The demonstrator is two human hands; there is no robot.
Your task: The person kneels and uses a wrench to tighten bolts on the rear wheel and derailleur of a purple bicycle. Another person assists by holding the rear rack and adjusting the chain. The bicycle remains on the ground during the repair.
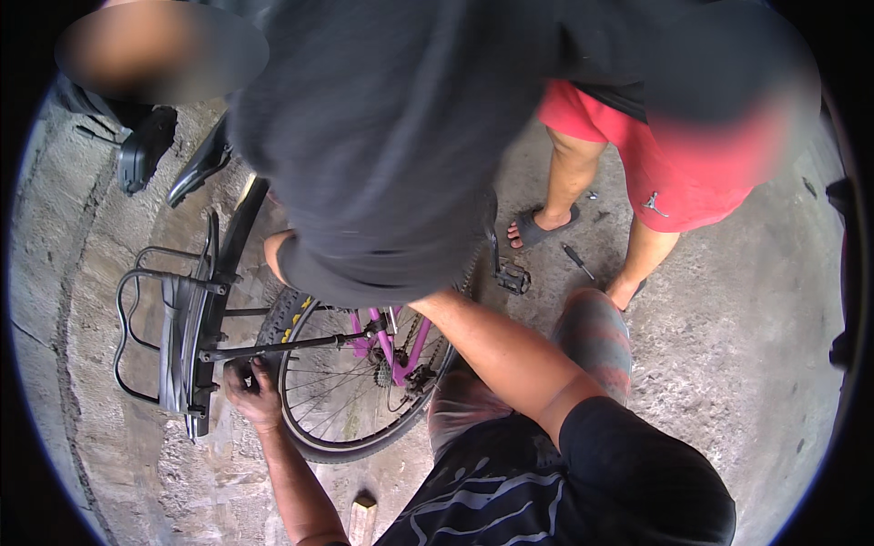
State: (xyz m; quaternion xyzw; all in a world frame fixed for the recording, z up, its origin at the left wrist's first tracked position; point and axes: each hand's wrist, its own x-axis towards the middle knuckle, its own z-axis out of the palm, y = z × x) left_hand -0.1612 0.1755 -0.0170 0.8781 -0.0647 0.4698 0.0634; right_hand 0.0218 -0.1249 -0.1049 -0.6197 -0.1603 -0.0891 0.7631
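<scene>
My left hand (253,397) is closed beside the bicycle's tyre (350,452), at the lower end of the black rear rack (202,350). Its fingers curl near a rack strut (282,348); a small dark thing seems to be between them, too small to name. My right forearm (496,346) reaches over the wheel, and a co-worker's dark shirt (364,164) hides the hand itself. Below that shirt, a pink bicycle frame (387,341) shows with the rear sprockets (382,374) and spokes.
A pedal (513,278) sticks out right of the shirt. On the concrete lie a screwdriver (578,261) and a wooden block (362,519). A black saddle (200,164) is at upper left. A person in red shorts (678,173) and sandals stands at upper right.
</scene>
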